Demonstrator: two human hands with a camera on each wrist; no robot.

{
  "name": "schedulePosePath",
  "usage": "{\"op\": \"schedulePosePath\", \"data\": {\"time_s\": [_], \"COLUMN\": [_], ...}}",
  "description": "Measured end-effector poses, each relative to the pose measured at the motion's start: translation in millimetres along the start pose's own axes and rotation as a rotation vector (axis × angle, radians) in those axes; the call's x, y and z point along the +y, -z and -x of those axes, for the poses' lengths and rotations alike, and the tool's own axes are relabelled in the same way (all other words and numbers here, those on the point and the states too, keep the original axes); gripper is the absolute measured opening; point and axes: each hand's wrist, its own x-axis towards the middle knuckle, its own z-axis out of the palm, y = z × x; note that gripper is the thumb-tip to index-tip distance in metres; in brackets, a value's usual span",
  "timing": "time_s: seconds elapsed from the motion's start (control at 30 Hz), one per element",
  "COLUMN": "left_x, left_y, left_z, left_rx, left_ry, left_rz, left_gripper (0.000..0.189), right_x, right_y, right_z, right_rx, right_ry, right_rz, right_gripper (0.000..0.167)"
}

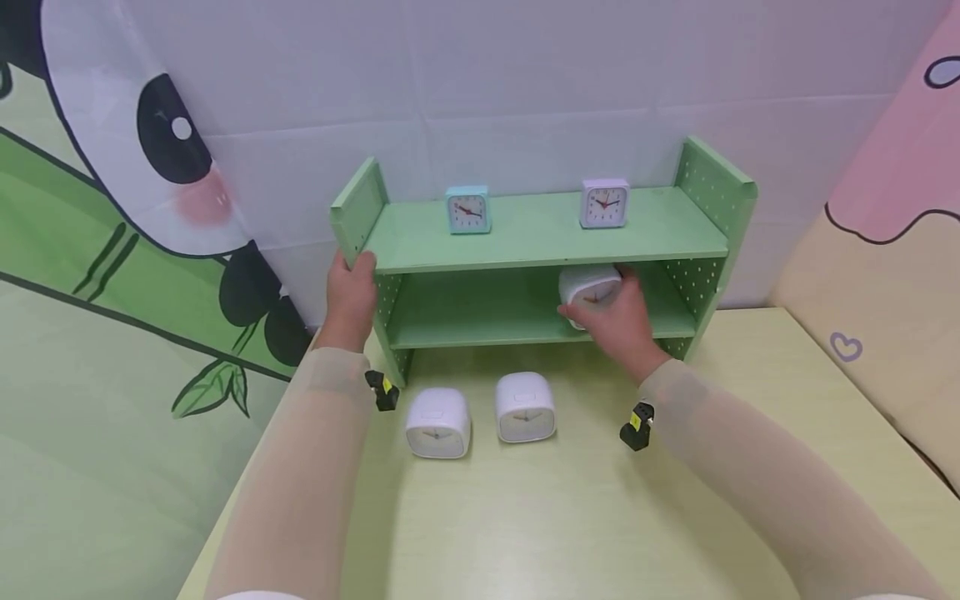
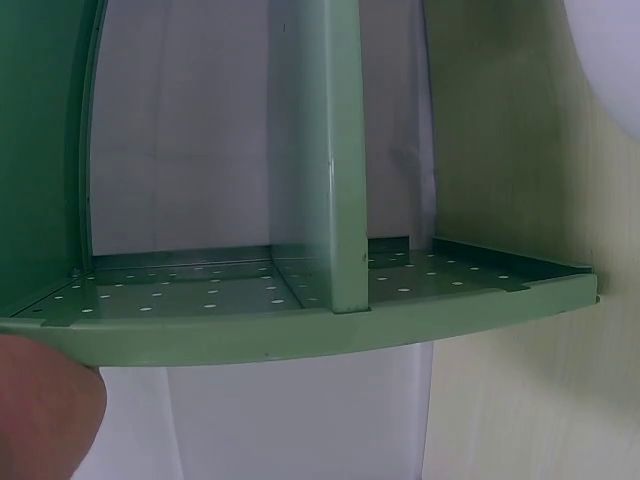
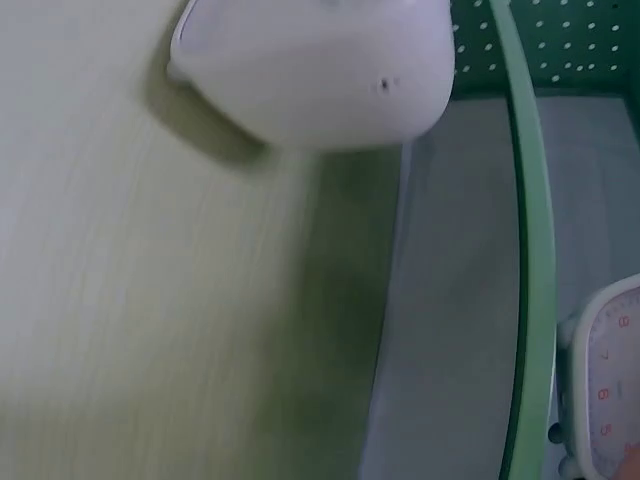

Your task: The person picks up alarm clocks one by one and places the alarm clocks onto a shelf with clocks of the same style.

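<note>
My right hand (image 1: 618, 312) holds a white rounded alarm clock (image 1: 588, 282) by its sides, at the right part of the green shelf's (image 1: 480, 321) lower tier. In the right wrist view the same clock (image 3: 612, 350) shows its numbered face beside the shelf board's edge, with a fingertip (image 3: 630, 465) at the corner. On the left, my left hand (image 1: 352, 300) grips the front edge of the shelf's side panel (image 1: 358, 200), just below the upper board. Only part of that hand (image 2: 45, 410) shows in the left wrist view.
Two more white clocks, one at left (image 1: 438, 423) and one at right (image 1: 525, 407), stand on the wooden table (image 1: 525, 517) before the shelf. A blue square clock (image 1: 468, 210) and a purple one (image 1: 604, 204) sit on the upper board. A printed cloth hangs behind.
</note>
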Motion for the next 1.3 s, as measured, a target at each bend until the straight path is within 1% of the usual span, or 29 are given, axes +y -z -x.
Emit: {"op": "schedulePosePath", "data": {"time_s": [0.1,0.27,0.4,0.7,0.77,1.0,1.1,1.3], "left_x": [0.3,-0.2,-0.8,0.1,-0.3,0.1,1.1,1.5], "left_y": [0.2,-0.1,-0.1,-0.8,-0.6,-2.0,-2.0,-2.4], "left_z": [0.7,0.4,0.5,-0.9,-0.6,1.0,1.7,3.5], "left_rx": [0.006,0.013,0.015,0.001,0.002,0.01,0.009,0.011], "left_ry": [0.003,0.0,-0.01,-0.006,-0.004,-0.012,-0.005,-0.011], "left_rz": [-0.003,0.005,0.013,0.02,0.014,0.021,0.019,0.036], "left_gripper": [0.055,0.055,0.055,0.054,0.055,0.054,0.055,0.054], "right_x": [0,3,8,22,23,27,27,27], "right_y": [0,1,3,11,13,20,21,20], "right_z": [-5.7,-11.6,-14.9,-20.7,-21.3,-22.8,-22.0,-20.7], "right_rx": [0.002,0.01,0.022,0.072,0.079,0.141,0.151,0.157], "right_ry": [0.011,-0.013,-0.031,-0.049,-0.05,-0.052,-0.05,-0.037], "right_rz": [0.028,0.086,0.079,0.068,0.074,0.083,0.085,0.098], "right_gripper": [0.105,0.109,0.11,0.114,0.114,0.109,0.111,0.112]}}
